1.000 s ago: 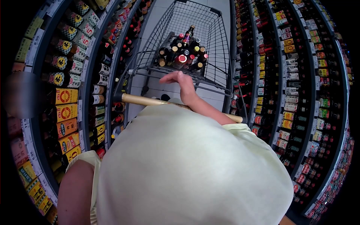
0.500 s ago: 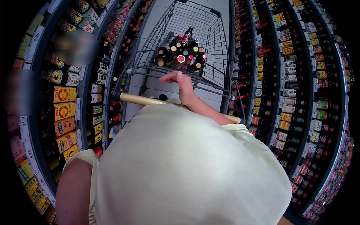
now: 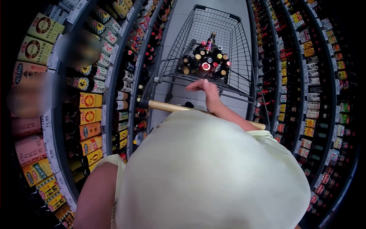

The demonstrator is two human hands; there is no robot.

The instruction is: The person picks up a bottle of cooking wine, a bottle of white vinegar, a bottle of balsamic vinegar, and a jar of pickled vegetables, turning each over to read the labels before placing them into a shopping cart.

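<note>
My right hand [image 3: 207, 89] hangs in front of the gold-coloured handle [image 3: 167, 106] of a wire shopping cart [image 3: 237, 49], its forearm lying across the handle. The wrist is bent and the fingers stretch out to the left, holding nothing. Just beyond the fingertips stand several dark bottles [image 3: 206, 66] with red, black and gold caps, grouped at the near end of the cart. One taller bottle [image 3: 209, 44] rises above the others. My left arm [image 3: 97, 194] drops down at the lower left; its hand is out of sight.
Shelves of boxed and bottled goods [image 3: 90, 100] with price labels line the left side. On the right, more shelves [image 3: 312, 87] hold rows of dark bottles. Pale floor tiles [image 3: 183, 23] show around the cart. Two blurred round patches cover parts of the left shelves.
The view has swung left, so the cart, bottles and my right hand sit further right and slightly lower. More of the left shelves shows. My right hand keeps its pose.
</note>
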